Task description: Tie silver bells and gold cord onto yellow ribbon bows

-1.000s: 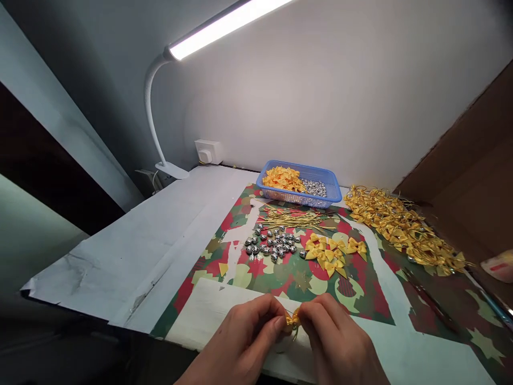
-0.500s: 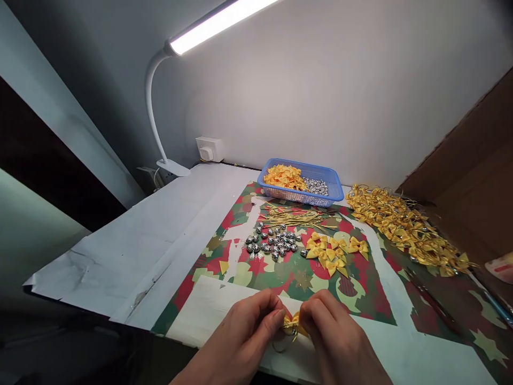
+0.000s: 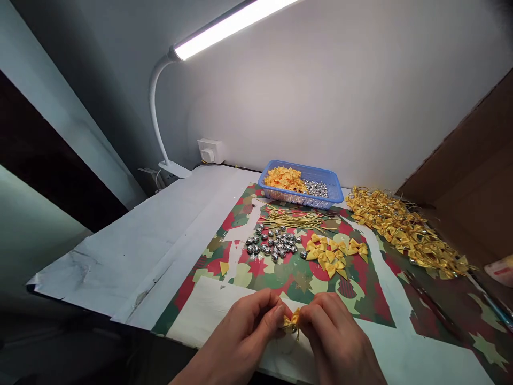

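A lamp (image 3: 238, 29) lights a pale wall (image 3: 320, 101) | patterned sheet (image 3: 274, 275) partly covers a white table (image 3: 148, 235) | left hand (image 3: 254, 327) and right hand (image 3: 335, 334) pinch a yellow bow (image 3: 292, 322) between them, near the front edge

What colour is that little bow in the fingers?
The bow is golden yellow, shown in the head view.

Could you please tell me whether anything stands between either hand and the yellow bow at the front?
Nothing visible does: the left hand and right hand hold the yellow bow between them, at its opposite sides. The fingers hide parts of it.
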`<state>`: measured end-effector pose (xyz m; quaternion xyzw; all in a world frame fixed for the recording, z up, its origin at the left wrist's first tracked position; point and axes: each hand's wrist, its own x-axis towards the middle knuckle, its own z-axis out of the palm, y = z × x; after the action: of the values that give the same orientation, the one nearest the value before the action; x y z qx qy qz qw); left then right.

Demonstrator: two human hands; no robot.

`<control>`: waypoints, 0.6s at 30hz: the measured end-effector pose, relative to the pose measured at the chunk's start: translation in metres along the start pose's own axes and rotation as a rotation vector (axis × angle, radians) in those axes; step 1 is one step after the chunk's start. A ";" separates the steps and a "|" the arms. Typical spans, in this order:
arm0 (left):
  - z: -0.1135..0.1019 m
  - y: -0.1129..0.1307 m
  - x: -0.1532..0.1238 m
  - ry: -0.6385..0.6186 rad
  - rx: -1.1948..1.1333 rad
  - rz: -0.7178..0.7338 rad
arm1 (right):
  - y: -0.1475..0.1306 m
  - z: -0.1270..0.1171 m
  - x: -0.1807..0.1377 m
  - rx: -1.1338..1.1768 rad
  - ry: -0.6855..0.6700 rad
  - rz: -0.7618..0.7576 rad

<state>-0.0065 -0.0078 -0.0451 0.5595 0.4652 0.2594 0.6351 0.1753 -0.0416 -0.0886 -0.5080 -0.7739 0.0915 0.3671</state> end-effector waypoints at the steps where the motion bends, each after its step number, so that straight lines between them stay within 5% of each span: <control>1: 0.000 0.001 0.001 -0.001 0.001 -0.002 | 0.000 0.000 0.000 0.015 0.005 0.010; 11: 0.003 0.004 -0.001 -0.035 -0.031 0.019 | -0.009 0.005 0.003 0.278 0.050 0.157; 18: 0.003 0.012 -0.003 -0.102 -0.010 0.056 | -0.011 0.013 0.003 0.174 0.199 0.020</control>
<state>-0.0027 -0.0091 -0.0327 0.5815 0.4151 0.2505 0.6532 0.1589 -0.0414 -0.0909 -0.4886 -0.7177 0.1110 0.4836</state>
